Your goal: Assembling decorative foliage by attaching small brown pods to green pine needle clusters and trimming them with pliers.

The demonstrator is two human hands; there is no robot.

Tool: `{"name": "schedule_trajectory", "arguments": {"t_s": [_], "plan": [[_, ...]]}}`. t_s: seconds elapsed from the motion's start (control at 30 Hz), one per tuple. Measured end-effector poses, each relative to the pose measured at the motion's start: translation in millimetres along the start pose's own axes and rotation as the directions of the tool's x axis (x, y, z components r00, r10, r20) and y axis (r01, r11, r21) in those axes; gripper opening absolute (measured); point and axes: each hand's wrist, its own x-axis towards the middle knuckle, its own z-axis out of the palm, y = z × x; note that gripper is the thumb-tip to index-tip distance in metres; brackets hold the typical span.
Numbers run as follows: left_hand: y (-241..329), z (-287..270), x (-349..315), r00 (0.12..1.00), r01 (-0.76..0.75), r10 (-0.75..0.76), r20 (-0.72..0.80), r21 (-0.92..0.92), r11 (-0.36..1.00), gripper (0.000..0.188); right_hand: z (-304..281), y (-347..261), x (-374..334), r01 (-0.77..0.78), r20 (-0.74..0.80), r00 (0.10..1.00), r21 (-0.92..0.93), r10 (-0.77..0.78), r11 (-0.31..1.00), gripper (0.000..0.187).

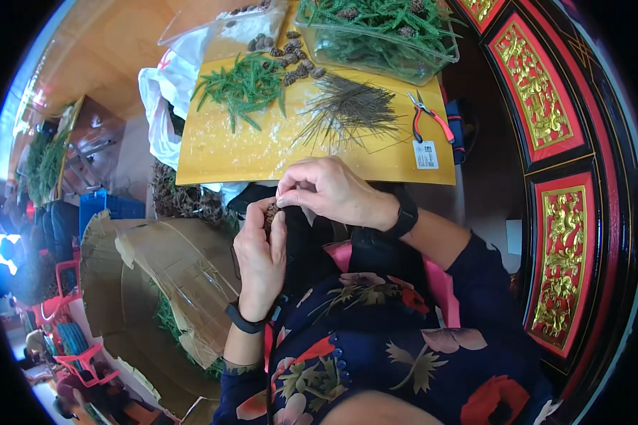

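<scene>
My left hand (pixel 260 244) is closed around a small brown pinecone (pixel 270 215), held upright over my lap just off the table's near edge. Thumb and fingers of my right hand (pixel 327 188) are pinched together at the top of the cone; what they grip is too small to make out. On the yellow tabletop (pixel 213 161) ahead lies a fanned heap of thin dark wires (pixel 354 106). Left of it is a pile of green artificial sprigs (pixel 242 86), with several pinecones (pixel 301 69) behind. Red-handled pliers (pixel 425 115) rest at the right.
A clear tub of greenery (pixel 383 60) stands at the back, beside a clear tray (pixel 237 46) with white material and cones. A white plastic bag (pixel 161 120) hangs at the table's left. An open cardboard box (pixel 166 248) is at my left, red-and-gold carved panels (pixel 561 262) at my right.
</scene>
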Motion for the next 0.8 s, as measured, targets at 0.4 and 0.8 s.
{"name": "schedule_trajectory", "arguments": {"t_s": [0.4, 0.8], "plan": [[2.0, 30.5, 9.8, 0.98, -0.161, 0.179, -0.081, 0.19, 0.968, 0.019, 20.9, 6.7, -27.3, -0.358, -0.11, 0.839, 0.626, 0.533, 0.692, 0.007], [-105.1, -28.4, 156.5, 0.995, 0.098, -0.095, -0.032, 0.083, 0.992, 0.031, 21.8, 31.7, -69.7, -0.358, -0.091, 0.792, 0.733, 0.604, 0.579, 0.009]]}}
